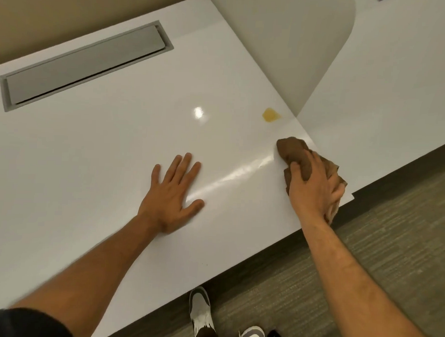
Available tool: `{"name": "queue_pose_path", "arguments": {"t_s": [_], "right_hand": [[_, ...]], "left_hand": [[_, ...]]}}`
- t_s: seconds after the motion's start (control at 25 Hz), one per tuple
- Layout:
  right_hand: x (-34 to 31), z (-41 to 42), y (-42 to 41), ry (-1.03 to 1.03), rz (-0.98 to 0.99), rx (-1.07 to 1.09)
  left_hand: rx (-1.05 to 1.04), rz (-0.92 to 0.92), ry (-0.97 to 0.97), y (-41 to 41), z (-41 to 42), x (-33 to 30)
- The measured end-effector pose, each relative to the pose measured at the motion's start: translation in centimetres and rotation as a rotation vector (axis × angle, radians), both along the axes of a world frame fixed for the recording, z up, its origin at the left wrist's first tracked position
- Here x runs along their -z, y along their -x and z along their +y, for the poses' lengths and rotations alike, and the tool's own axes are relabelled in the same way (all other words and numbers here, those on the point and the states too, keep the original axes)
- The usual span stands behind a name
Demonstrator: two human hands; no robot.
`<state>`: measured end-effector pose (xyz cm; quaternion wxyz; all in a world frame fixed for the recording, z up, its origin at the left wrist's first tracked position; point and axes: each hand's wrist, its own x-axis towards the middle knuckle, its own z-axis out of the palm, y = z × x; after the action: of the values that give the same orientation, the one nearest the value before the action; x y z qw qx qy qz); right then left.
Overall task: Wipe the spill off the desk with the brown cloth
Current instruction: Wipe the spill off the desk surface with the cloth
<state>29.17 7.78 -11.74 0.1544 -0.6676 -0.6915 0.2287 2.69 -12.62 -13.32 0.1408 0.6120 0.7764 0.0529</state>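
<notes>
Spill (270, 114) remained on the desk (111, 149): a small amber patch, intact in outline, close to the desk's right edge, where a rounded divider panel (291, 44) met the top. No smear seen around it. Judged untouched by the cloth; the wiping proper was not yet begun, so the whole of the task was left.

Brown cloth (294, 152) lay bunched near the same right edge, nearer the front corner than the spill, near it but apart, bare white surface between them. Whether the cloth's underside was pressed to the desk or slightly raised could not be told.

Right hand (313, 186) was closed over the cloth from above, fingers curled into the wad and thumb clamped on its near side; loose folds trailed out behind the hand toward the front corner. Forearm reached in across the front edge, angled toward the spill.

Left hand (174, 192) lay flat, palm down, fingers spread and holding nothing, toward the middle of the desk, well apart from cloth and spill. Judged a bracing pose.

A grey cable hatch (81, 65) sat along the far left part of the desk, clear of the work.
</notes>
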Motion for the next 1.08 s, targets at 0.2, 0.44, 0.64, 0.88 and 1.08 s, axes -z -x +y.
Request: {"name": "queue_pose_path", "arguments": {"t_s": [0.2,0.44,0.64,0.88,1.08], "right_hand": [[-1.2,3.8,4.9,0.272,0.351,0.349],[-1.9,7.6,13.0,0.28,0.32,0.114],[-1.4,6.8,17.6,0.13,0.13,-0.316],[-0.1,0.9,14.7,-0.062,-0.041,-0.788],[0.9,-2.7,7.2,-0.22,-0.121,-0.839]], "left_hand": [[-0.005,-0.017,0.006,0.2,0.2,-0.2],[-0.006,-0.06,-0.009,0.3,0.1,-0.1],[-0.004,-0.07,0.004,0.3,0.2,-0.4],[-0.003,-0.061,0.026,0.3,0.2,-0.7],[-0.005,-0.062,0.021,0.2,0.2,-0.7]]}}
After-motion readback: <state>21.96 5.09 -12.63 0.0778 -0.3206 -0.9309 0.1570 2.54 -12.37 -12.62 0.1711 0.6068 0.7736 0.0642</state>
